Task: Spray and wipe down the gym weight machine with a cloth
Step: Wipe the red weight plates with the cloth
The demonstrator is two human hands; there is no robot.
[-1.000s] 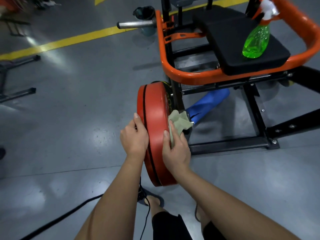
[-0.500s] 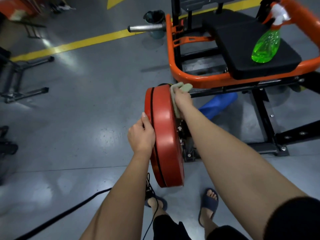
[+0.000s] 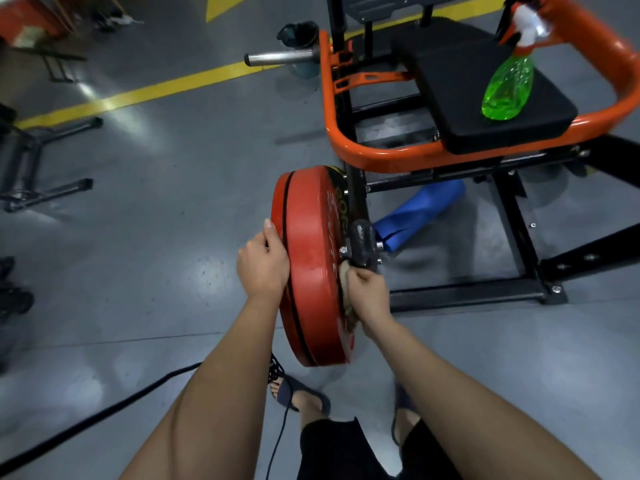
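A red weight plate (image 3: 311,258) stands upright on the machine's black frame (image 3: 464,292). My left hand (image 3: 261,263) rests on the plate's left face, fingers fairly straight against the rim. My right hand (image 3: 367,292) grips a beige cloth (image 3: 344,271) and presses it on the plate's right face, just below the black hub (image 3: 362,242). Most of the cloth is hidden by my fingers. A green spray bottle (image 3: 507,88) with a white and orange trigger lies on the black seat pad (image 3: 485,88), inside the orange tube frame (image 3: 381,155).
A blue roll (image 3: 419,213) lies on the floor under the machine. A steel bar (image 3: 280,58) sticks out to the left at the back, with a dark bucket (image 3: 299,34) behind it. Black equipment legs (image 3: 45,188) stand at far left. A black cable (image 3: 104,410) crosses the floor near my sandalled feet.
My right hand has drawn the cloth down from the plate's top edge to the lower part of its right face near the hub. My left hand has stayed on the left face.
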